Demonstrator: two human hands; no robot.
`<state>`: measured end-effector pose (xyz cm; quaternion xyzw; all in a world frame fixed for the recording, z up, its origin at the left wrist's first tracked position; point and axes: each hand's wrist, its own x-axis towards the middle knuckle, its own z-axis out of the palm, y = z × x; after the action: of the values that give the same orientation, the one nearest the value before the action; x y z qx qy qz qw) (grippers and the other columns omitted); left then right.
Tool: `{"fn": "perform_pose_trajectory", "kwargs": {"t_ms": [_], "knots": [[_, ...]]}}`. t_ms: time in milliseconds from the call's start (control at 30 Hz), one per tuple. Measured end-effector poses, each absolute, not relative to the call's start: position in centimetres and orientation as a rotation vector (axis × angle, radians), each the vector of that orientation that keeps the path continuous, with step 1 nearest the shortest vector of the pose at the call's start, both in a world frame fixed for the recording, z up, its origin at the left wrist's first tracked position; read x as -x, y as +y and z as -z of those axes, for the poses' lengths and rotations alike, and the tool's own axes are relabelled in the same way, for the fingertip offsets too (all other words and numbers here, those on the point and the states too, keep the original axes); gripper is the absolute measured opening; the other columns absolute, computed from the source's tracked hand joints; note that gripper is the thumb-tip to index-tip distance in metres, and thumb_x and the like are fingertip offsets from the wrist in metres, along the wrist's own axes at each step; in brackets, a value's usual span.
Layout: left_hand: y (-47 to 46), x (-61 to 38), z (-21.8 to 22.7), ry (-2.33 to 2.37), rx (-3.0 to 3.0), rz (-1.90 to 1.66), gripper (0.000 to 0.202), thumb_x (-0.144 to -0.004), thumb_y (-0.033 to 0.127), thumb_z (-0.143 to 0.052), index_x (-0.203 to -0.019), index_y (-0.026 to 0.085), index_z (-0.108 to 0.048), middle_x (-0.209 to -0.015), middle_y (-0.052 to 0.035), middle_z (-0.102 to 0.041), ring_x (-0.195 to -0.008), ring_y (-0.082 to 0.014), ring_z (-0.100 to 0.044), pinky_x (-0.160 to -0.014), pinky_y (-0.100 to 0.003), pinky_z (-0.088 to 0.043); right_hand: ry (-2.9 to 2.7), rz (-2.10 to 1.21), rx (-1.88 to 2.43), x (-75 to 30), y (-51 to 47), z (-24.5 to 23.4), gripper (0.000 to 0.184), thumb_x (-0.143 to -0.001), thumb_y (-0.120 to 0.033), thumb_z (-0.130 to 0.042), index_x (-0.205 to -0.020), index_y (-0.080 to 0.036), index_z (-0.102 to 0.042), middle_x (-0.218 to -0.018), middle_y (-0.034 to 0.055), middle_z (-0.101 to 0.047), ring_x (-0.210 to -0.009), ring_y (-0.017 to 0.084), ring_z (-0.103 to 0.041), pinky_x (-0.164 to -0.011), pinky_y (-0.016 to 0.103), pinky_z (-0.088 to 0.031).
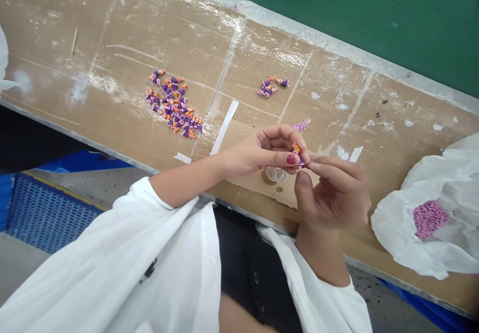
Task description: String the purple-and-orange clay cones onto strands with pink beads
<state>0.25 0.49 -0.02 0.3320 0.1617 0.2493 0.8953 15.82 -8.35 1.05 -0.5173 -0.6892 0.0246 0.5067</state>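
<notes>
My left hand [275,148] is closed, pinching a small doll figurine [296,149] with orange hair and a purple dress between thumb and fingers. Close against the figurine's lower end are the curled fingers of my right hand [333,186], partly blurred. Whatever they grip, if anything, is too small to make out. Just below my left fingertips stands a small clear cup [276,174] on a cardboard sheet [254,186]. Beyond my hands lies a little pile of pink pieces [300,126], partly hidden by my fingers.
Many similar figurines [175,103] lie at left on the cardboard-covered table [130,39]; several more [268,89] sit farther back. White crumpled wrapping [407,183] at right holds pink pieces [430,219]. A thin stick [74,41] lies far left. Dark bits [378,114] are at right.
</notes>
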Motion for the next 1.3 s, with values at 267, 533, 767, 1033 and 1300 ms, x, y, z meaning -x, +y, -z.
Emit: {"fn": "perform_pose_trajectory", "kwargs": {"t_ms": [267,533,767,1033,1300], "knots": [[7.3,0.1,2.6,0.821,-1.762,-0.689,0.012,-0.082,0.024,-0.079,-0.087,0.017,-0.071,-0.088,-0.0053,-0.070,-0.088,-0.0175,-0.064,-0.093,-0.034,-0.048,-1.615,-0.063,1.235,-16.5,-8.4,-1.1,0.039,-0.081,0.000,-0.073,-0.111,-0.024,-0.071,-0.089,0.0034,-0.074,-0.075,0.020,-0.073,-0.066,0.035,-0.061],[11.5,1.1,0.9,1.275,-2.304,-0.492,0.039,-0.095,0.017,-0.059,-0.133,0.020,-0.066,-0.133,-0.0112,-0.066,-0.128,-0.0255,-0.057,-0.111,-0.038,-0.043,-1.600,-0.042,1.259,-17.1,-8.9,-0.6,0.036,-0.077,0.001,-0.076,-0.102,-0.025,-0.073,-0.085,0.0008,-0.074,-0.071,0.019,-0.072,-0.062,0.033,-0.058],[10.9,10.5,-3.7,2.018,-2.080,0.162,0.026,-0.096,0.025,-0.058,-0.113,0.015,-0.073,-0.121,-0.0153,-0.071,-0.119,-0.0296,-0.061,-0.107,-0.042,-0.047,-1.594,-0.022,1.252,-17.3,-9.5,-0.8,0.034,-0.079,-0.002,-0.076,-0.102,-0.026,-0.074,-0.085,0.0004,-0.074,-0.070,0.019,-0.071,-0.061,0.033,-0.057],[10.4,11.7,-2.7,1.994,-2.002,0.398,0.024,-0.094,0.027,-0.058,-0.104,0.016,-0.076,-0.108,-0.0122,-0.074,-0.106,-0.0258,-0.066,-0.095,-0.034,-0.049,-1.643,0.071,1.292,-16.8,-8.4,-1.0,0.028,-0.083,-0.005,-0.073,-0.098,-0.027,-0.070,-0.080,-0.0009,-0.072,-0.066,0.017,-0.068,-0.060,0.032,-0.054],[11.7,11.7,-2.9,1.839,-2.216,0.406,0.029,-0.091,0.019,-0.047,-0.098,0.009,-0.073,-0.109,-0.0194,-0.071,-0.113,-0.0315,-0.063,-0.100,-0.041,-0.048,-1.595,-0.106,1.706,-19.4,-6.4,2.8,0.009,-0.094,-0.025,-0.061,-0.088,-0.025,-0.067,-0.079,0.0011,-0.069,-0.065,0.016,-0.063,-0.062,0.031,-0.052]]}}
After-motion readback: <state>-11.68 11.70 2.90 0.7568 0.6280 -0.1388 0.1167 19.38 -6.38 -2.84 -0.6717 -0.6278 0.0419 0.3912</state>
